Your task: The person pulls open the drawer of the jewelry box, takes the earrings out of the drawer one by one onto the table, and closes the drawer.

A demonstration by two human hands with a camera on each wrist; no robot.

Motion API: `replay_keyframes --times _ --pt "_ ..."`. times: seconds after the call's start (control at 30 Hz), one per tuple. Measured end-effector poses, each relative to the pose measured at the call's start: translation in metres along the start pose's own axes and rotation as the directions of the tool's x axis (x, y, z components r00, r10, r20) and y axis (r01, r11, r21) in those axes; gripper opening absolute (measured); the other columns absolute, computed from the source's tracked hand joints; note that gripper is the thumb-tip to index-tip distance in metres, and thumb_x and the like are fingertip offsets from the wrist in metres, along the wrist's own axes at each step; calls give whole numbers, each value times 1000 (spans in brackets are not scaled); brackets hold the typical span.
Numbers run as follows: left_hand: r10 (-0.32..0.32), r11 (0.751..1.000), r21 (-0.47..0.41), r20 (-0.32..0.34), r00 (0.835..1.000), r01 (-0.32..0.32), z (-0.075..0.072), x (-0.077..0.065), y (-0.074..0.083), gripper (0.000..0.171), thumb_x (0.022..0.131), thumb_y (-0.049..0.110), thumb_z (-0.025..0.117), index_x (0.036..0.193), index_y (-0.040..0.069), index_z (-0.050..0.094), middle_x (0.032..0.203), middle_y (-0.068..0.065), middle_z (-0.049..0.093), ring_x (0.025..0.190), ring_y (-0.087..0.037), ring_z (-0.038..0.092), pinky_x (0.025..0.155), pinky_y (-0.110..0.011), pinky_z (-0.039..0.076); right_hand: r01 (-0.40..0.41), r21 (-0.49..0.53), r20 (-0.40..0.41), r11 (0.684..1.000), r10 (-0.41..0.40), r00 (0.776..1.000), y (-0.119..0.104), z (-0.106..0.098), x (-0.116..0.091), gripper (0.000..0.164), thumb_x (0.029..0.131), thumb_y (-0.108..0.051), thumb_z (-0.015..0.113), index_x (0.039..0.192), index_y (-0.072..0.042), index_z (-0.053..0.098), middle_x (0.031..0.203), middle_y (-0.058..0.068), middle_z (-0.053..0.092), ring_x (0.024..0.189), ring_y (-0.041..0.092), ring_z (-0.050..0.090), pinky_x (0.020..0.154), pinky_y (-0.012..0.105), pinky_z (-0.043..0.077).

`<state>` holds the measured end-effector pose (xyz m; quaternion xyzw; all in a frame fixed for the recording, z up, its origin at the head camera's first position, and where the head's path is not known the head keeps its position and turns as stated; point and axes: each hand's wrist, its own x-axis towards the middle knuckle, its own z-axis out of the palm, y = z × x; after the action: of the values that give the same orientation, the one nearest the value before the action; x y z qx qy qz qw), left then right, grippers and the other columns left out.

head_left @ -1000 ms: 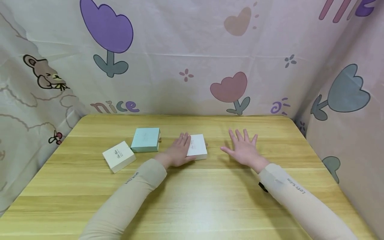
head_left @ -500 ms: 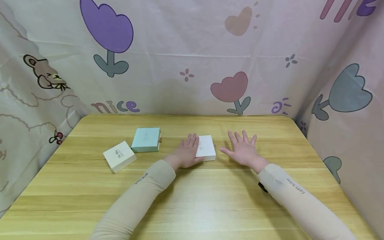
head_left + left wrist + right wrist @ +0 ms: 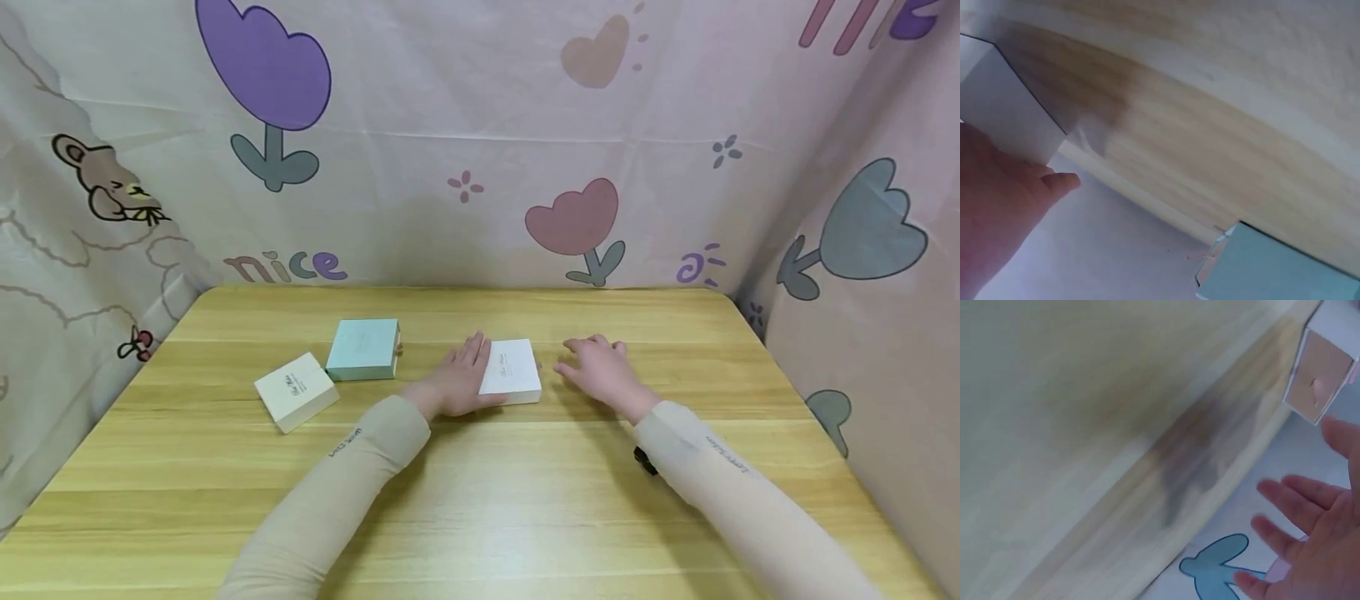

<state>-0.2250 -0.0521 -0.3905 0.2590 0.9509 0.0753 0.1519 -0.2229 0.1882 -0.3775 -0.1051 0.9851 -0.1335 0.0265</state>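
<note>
A smooth, squarish white box (image 3: 514,367) is lying on the wood-grained table (image 3: 480,508), toward its far edge. The left hand (image 3: 459,387) is touching it with straight fingers; the right hand (image 3: 606,372), loosely bent, is holding nothing.

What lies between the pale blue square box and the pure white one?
The head view shows the person's left hand, touching the white box, then bare yellow wooden tabletop before the blue box.
</note>
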Motion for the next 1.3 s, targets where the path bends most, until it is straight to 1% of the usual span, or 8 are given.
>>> replay_keyframes --times 0.07,0.2,0.3,0.5,0.73,0.8,1.0,1.3 --pt "6 1000 11 1 1000 -6 -1 -1 0 97 90 63 40 149 0 -3 157 -18 -5 146 -28 -1 118 -45 11 6 46 8 999 -6 1000 -5 1 6 47 90 -35 60 125 -4 58 118 12 66 114 34 51 88 51 28" --pt "9 1000 25 14 1000 -10 -3 -3 1 96 91 62 40 149 -1 -3 157 -19 -4 146 -27 -2 118 -44 11 -1 95 30 995 -1 1000 -14 4 15 37 88 -30 63 114 -4 66 106 10 71 103 29 61 89 51 29" --pt "-1 1000 24 25 1000 1 -4 -3 2 97 90 63 40 149 -1 -4 157 -18 -4 146 -27 -2 118 -44 10 -4 103 46 995 0 999 -19 6 20 31 87 -29 64 107 -6 69 102 8 72 99 26 64 92 54 29" --pt "-14 1000 27 33 999 13 -3 -1 3 97 90 63 40 149 -1 -3 157 -17 -5 146 -29 -2 118 -45 10 7 128 60 992 -14 998 -25 9 23 19 87 -18 62 97 -8 74 101 8 72 99 28 64 92 53 33" --pt "-19 999 40 48 999 17 -4 1 3 97 90 63 40 149 -1 -3 157 -17 -6 146 -30 -3 117 -47 10 -20 232 91 972 -1 996 -29 13 27 23 86 -8 58 104 0 71 108 17 69 104 32 63 92 46 47" --pt "-13 999 46 45 999 11 -5 1 4 97 90 63 39 149 -1 -3 157 -18 -6 146 -30 -2 117 -47 11 -31 255 90 966 8 996 -30 12 28 23 86 -4 57 103 2 70 109 19 68 104 32 63 92 44 48" --pt "-14 999 51 58 998 11 -11 3 6 97 90 64 38 149 0 -5 157 -17 -7 146 -29 -3 118 -46 10 -48 241 94 969 26 995 -31 7 28 23 84 1 54 98 2 72 103 17 70 91 25 61 87 43 49" --pt "-35 998 58 76 996 31 -8 1 5 97 89 66 36 149 1 -6 157 -16 -8 146 -28 -5 118 -45 8 -60 216 94 974 40 995 -28 10 27 25 78 3 51 89 0 74 94 14 71 78 22 57 80 40 49"
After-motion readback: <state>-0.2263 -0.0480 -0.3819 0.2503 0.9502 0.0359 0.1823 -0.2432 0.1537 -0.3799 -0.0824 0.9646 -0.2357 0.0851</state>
